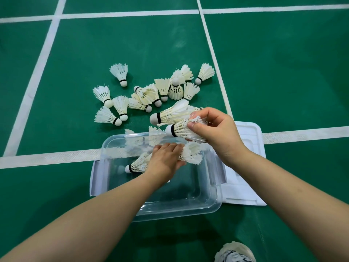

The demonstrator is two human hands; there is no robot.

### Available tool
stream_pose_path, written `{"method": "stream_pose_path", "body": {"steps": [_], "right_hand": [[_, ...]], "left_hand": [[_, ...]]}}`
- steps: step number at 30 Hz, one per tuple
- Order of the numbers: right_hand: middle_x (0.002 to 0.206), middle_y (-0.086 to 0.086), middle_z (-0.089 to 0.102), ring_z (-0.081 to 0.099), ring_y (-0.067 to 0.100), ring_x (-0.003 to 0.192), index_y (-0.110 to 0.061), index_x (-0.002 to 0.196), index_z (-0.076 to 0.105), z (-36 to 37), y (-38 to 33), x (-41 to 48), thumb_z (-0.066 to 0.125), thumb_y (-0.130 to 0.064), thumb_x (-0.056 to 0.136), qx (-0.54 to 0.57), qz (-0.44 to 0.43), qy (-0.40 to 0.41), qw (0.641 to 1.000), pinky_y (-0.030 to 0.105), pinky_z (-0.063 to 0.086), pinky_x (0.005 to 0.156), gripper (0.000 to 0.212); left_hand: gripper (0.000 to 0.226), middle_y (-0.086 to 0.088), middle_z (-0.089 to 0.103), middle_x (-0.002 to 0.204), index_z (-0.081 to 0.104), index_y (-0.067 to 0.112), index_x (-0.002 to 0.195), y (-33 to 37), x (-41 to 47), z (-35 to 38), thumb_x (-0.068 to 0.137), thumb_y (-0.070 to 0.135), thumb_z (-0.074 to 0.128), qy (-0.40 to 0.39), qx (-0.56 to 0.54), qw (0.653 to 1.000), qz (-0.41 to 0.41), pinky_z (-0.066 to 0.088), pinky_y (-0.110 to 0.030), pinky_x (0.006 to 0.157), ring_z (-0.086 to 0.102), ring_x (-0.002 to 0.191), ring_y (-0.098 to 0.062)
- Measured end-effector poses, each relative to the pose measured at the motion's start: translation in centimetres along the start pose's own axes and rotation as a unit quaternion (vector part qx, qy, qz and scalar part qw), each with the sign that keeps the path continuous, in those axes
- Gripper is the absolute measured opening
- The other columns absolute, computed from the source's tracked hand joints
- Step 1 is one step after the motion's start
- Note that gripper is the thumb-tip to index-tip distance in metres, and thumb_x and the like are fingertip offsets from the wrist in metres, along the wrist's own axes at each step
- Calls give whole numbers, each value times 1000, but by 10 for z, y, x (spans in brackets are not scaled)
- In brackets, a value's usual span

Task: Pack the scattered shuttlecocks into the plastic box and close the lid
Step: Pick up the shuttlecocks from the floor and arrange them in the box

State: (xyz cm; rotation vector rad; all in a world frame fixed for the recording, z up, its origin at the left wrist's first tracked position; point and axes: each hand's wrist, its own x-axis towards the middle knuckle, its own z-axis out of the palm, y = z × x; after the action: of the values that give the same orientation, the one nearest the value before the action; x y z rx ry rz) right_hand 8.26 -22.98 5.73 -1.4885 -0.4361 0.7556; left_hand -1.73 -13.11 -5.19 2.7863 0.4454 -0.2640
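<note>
A clear plastic box (207, 203) stands open on the green court floor. My left hand (166, 160) reaches into its far end and grips white shuttlecocks (137, 164), corks pointing left. Just above the box's far right corner, my right hand (213, 129) holds two more shuttlecocks (177, 129) by their feathers, corks to the left. Several loose shuttlecocks (151, 95) lie scattered on the floor beyond the box. The white lid (245, 186) lies flat to the right of the box.
White court lines (47, 156) cross the floor, one running under the box. Part of a shoe (234, 252) shows at the bottom edge. Two shuttlecocks (153, 130) sit right behind the box's far wall.
</note>
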Motion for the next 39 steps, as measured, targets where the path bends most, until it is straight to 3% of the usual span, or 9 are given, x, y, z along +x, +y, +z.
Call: {"method": "stream_pose_path", "body": {"steps": [8,12,16,21,26,31,39], "right_hand": [[68,-6,62,55,16,68,-21,65,62,-3,4,0,70,-13,63,-1,2,-2,1000,24,49,64,11],[67,-5,62,54,15,66,-20,66,62,-1,5,0,70,-13,64,1,5,-5,1000,22,49,63,10],[73,4,61,53,22,73,-22,64,64,2,5,0,70,-14,64,1,4,-9,1000,34,49,71,10],[73,5,59,52,22,73,-23,63,65,4,3,1,70,-14,64,2,6,-9,1000,33,47,70,10],[71,0,62,54,19,73,-22,63,64,5,4,2,70,-13,64,6,5,-13,1000,30,49,70,11],[69,-5,61,52,18,72,-27,59,67,6,5,3,70,-14,63,7,6,-13,1000,27,48,66,14],[70,-4,62,54,15,70,-23,62,64,6,6,2,69,-14,63,-1,0,-9,1000,23,48,65,11]], "left_hand": [[61,-4,44,137,13,18,144,-12,-1,11,92,27,43,-88,102,991,-18,20,-40,105,26,131,-24],[68,-6,45,130,-1,27,145,-14,-7,13,91,21,39,-87,128,988,-19,24,-41,101,31,125,-27],[72,-10,43,125,-8,40,141,-14,-5,12,90,18,37,-83,129,988,15,26,-43,100,34,120,-29],[61,-13,23,139,7,40,142,-13,-5,11,91,22,36,-94,129,985,61,24,-44,102,26,126,-31],[51,-9,7,152,16,33,143,-3,-6,13,96,25,34,-92,140,973,158,13,-45,110,7,139,-28],[32,-10,31,142,45,11,123,6,1,7,97,14,28,-135,197,956,172,6,-47,112,3,141,-26],[36,-12,31,141,38,6,129,-5,-5,6,95,14,28,-118,190,963,153,8,-48,112,6,140,-25]]}}
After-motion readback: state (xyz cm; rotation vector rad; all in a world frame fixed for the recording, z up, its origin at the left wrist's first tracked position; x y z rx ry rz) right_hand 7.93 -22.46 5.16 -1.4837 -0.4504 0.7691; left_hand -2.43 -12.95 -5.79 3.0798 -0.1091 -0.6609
